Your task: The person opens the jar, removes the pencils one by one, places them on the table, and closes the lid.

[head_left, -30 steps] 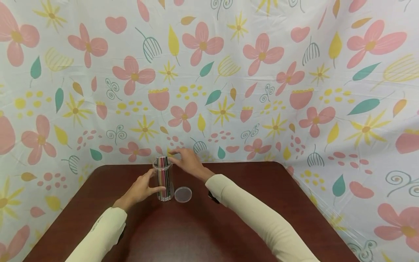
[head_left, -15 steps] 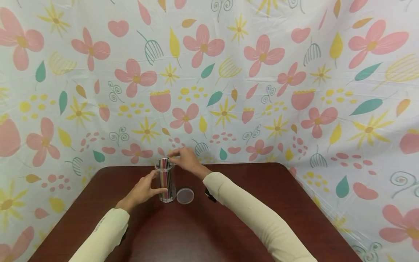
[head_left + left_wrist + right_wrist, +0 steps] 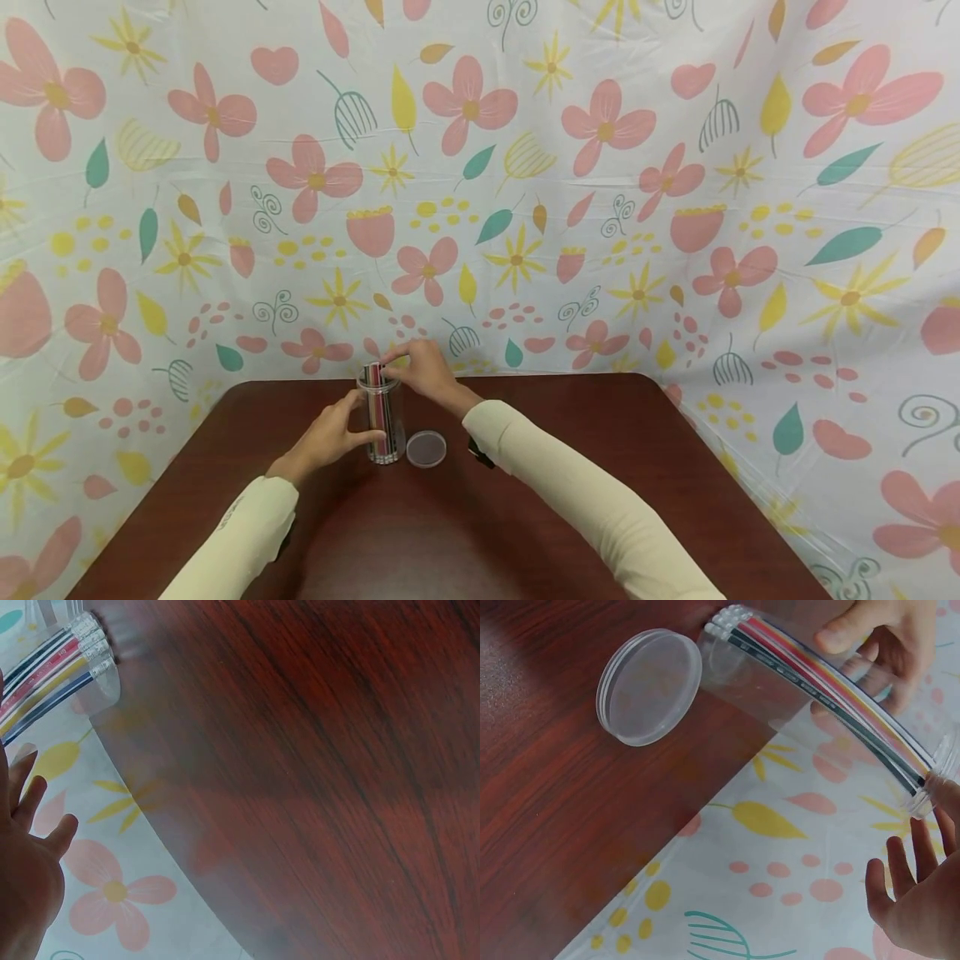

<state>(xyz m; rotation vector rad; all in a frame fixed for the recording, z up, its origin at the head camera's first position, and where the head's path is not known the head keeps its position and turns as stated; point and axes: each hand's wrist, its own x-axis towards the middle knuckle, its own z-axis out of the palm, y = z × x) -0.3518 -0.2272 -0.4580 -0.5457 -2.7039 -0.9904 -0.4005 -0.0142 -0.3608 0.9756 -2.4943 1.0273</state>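
Note:
A clear plastic jar [image 3: 398,425] stands upright on the table, with several striped pencils [image 3: 378,412] inside; their upper ends reach slightly above its mouth. My left hand [image 3: 326,433] grips the jar from the left, thumb across the front. At the mouth, my right hand [image 3: 425,371] has its thumb and index finger at the pencils' upper ends, pinching there. In the right wrist view the pencils [image 3: 821,690] lean together within the jar, and the other right-hand fingers [image 3: 900,862] stay extended. The round clear lid [image 3: 426,448] lies beside the jar's base.
The dark reddish-brown wooden table [image 3: 465,533] has its far edge just behind the jar. A white floral-print cloth [image 3: 480,208] hangs behind and around the table.
My right thumb and index finger have come slightly left, closer over the pencils' ends. The left hand keeps its grip on the jar. The whole head view has shifted slightly.

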